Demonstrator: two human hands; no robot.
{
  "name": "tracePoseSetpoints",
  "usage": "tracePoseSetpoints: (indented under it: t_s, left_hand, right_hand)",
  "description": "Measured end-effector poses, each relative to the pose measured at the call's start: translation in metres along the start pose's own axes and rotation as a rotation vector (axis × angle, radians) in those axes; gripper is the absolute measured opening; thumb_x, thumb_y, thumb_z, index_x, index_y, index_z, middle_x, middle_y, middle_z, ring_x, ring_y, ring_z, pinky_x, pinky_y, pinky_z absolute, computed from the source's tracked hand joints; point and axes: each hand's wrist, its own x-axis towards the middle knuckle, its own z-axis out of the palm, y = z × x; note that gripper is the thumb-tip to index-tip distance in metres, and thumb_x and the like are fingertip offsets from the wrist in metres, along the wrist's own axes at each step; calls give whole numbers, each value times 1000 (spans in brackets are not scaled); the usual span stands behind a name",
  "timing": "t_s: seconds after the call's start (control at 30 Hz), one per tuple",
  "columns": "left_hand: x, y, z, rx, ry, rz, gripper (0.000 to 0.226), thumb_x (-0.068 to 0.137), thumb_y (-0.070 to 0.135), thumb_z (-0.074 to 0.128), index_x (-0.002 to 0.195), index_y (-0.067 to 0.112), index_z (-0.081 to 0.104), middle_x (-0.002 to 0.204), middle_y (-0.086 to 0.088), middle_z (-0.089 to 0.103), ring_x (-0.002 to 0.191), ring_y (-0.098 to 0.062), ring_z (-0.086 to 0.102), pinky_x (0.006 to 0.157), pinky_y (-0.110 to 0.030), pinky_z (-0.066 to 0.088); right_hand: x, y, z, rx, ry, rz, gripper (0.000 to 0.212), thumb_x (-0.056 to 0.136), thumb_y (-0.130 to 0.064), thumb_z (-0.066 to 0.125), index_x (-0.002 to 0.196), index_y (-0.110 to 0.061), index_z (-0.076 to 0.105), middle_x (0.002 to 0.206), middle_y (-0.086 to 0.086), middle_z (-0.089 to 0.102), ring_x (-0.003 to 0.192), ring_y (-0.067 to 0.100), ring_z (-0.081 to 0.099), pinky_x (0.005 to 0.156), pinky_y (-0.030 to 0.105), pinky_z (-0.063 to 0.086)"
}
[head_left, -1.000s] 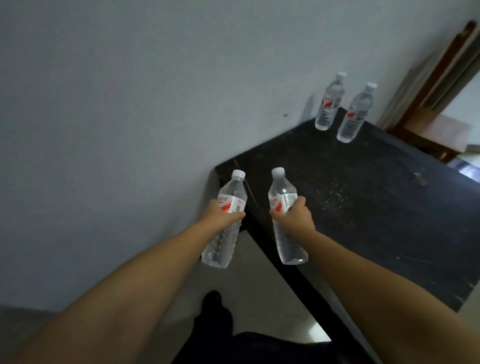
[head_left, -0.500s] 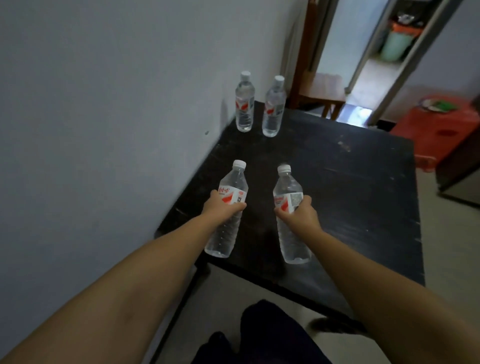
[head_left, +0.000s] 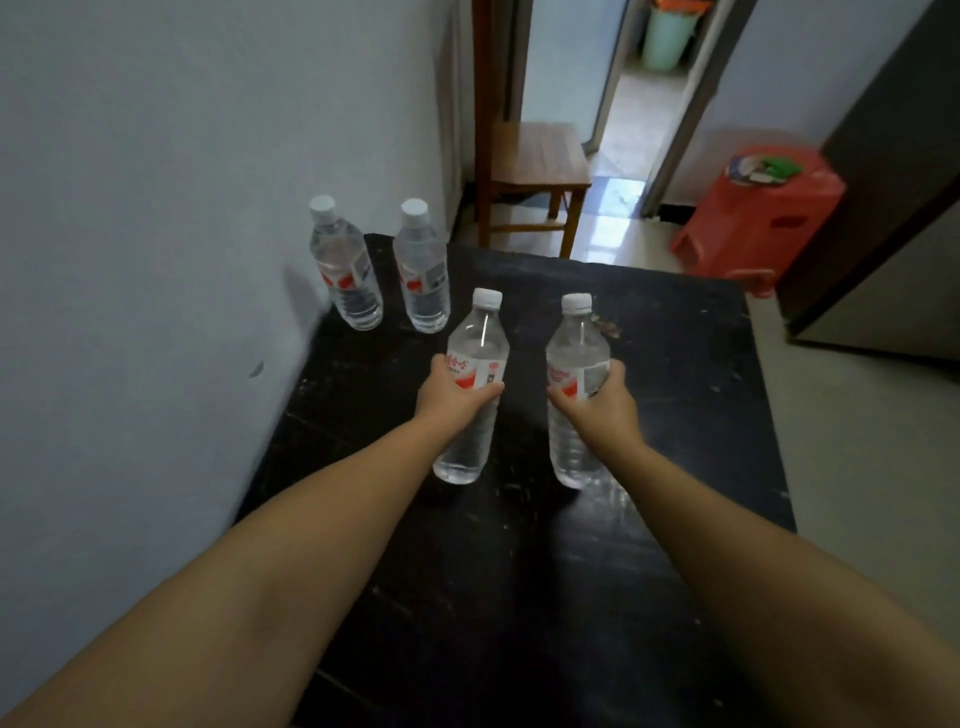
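My left hand (head_left: 451, 396) grips a clear water bottle (head_left: 470, 434) with a white cap and red-and-white label, around its middle. My right hand (head_left: 602, 402) grips a second, identical bottle (head_left: 574, 338) the same way. Both bottles are upright over the black table (head_left: 675, 415), their bases at or just above its top; I cannot tell whether they touch it. Two more water bottles stand at the table's far left corner by the wall: one (head_left: 345, 270) nearest the wall, the other (head_left: 423, 270) beside it.
A pale wall (head_left: 156, 208) runs along the table's left side. Beyond the far edge stand a wooden chair (head_left: 535, 171) and a red plastic stool (head_left: 758, 208) with small items on top. An open doorway (head_left: 639, 93) lies behind them. A dark cabinet (head_left: 893, 208) stands at right.
I have come up to the table and the view has swung round. Both hands carried their bottles forward from past the near edge to over the table's middle.
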Motion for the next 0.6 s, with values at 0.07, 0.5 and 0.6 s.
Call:
tracePoseSetpoints:
  t_s: [0.07,0.5,0.6]
  left_hand:
    - [21,15,10,-35,-19,38,70,75,25,78,134,18,39,136,-5,52,127,-25,49,103,-39,40]
    - [117,62,57,-147,35,231,75,76,17,78,138,18,35,138,-3,47,131,-21,44,110,-35,35]
    - [121,64,67,-133,31,253,74,78,17,76,139,18,35,139,-3,47,132,-19,43,102,-26,33]
  right_hand:
    - [25,-4,-6,28,27,-15,65,80,-24,77,131,-16,36,122,4,57,108,19,56,90,31,46]
    - [135,-3,0,244,117,-30,81,78,-24,79,143,-22,30,139,4,49,130,23,48,109,47,40]
    - [140,-2,-1,222,109,-26,81,81,-20,76,144,-22,26,141,4,47,132,23,45,110,43,39]
